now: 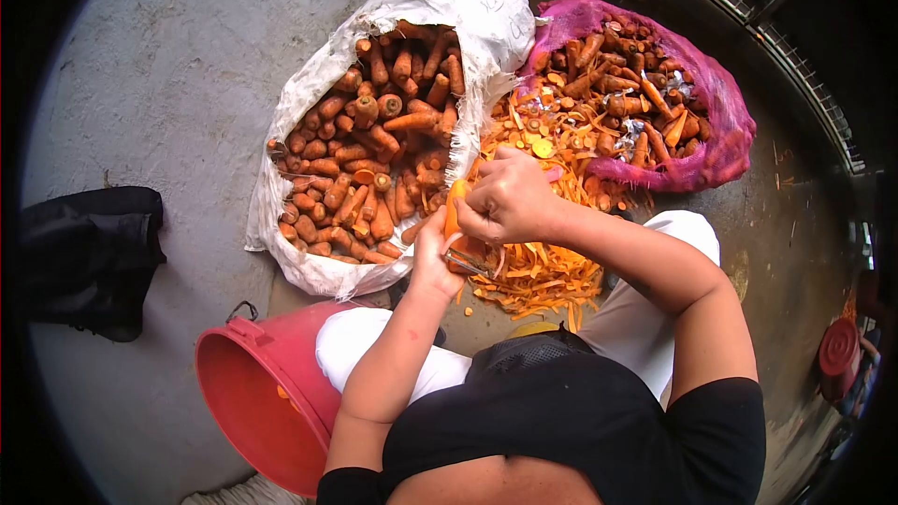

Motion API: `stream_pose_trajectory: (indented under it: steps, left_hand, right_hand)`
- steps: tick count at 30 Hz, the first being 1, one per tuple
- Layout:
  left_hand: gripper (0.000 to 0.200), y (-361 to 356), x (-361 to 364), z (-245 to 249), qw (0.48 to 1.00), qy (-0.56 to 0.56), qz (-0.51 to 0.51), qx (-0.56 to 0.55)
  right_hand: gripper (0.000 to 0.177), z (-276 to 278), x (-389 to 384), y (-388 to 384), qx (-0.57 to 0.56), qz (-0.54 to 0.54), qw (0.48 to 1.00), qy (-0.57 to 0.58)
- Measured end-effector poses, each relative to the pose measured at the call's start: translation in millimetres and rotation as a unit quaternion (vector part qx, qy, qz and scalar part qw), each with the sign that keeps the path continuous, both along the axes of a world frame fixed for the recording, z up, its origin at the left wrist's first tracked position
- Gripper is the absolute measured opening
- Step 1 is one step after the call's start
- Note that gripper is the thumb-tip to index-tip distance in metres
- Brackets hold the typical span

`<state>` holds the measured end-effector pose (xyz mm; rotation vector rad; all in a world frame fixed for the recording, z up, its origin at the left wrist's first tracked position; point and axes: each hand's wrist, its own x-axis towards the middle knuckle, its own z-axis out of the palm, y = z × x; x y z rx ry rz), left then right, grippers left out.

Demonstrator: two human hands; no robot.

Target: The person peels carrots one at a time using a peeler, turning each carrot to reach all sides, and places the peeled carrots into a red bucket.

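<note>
My left hand (435, 260) is closed around the lower end of a peeled orange carrot (456, 208), which points up and away from me. Right beside it, my right hand (510, 196) is curled into a fist, its thumb side against the carrot; what lies inside its fingers is hidden. A narrow metal tool, looking like a peeler (468, 263), shows just below the hands, and I cannot make out which hand grips it. Under the hands lies a heap of orange carrot peelings (543, 281).
Ahead stands an open white sack (281, 196) of unpeeled carrots; to its right, a pink mesh sack (725, 122) holds carrots and scraps. A red bucket (323, 355) is tipped beside my left leg. Dark cloth (94, 257) lies far left; a red container (839, 348) stands far right.
</note>
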<state>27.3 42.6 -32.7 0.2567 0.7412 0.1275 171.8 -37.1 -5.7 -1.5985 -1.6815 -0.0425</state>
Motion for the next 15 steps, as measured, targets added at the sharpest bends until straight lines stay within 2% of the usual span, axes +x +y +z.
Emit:
stream_pose_trajectory:
  steps: [2,5,8,9,11,14,15]
  left_hand:
    - [0.034,1.7,-2.9,-9.5,1.0,-0.029,-0.011,0.002]
    - [0.034,-0.3,1.1,-2.3,0.999,0.005,0.035,-0.036]
    - [0.035,-7.5,-2.4,14.0,0.993,0.104,0.012,0.056]
    - [0.036,-12.2,-10.6,10.3,0.99,0.063,-0.033,0.126]
    - [0.039,-17.9,-17.1,11.5,0.992,0.022,-0.072,0.103]
    - [0.044,-20.2,-18.5,31.0,0.985,-0.042,-0.121,0.114]
    - [0.045,-19.7,-18.5,38.6,0.986,-0.064,-0.122,0.096]
  right_hand:
    - [0.036,-1.1,0.2,1.1,-0.002,0.003,1.0,-0.002]
    - [0.035,-4.6,-1.0,4.3,0.012,0.007,1.0,0.02]
    - [0.033,-9.7,13.7,8.8,-0.028,-0.051,0.998,0.021]
    - [0.033,-15.2,27.0,12.2,-0.031,-0.076,0.996,0.027]
    - [0.035,-24.4,52.8,15.0,-0.024,-0.13,0.991,-0.024]
    - [0.044,-62.3,92.5,11.6,-0.193,-0.237,0.947,-0.1]
    - [0.044,-64.5,96.5,9.7,-0.218,-0.277,0.934,-0.058]
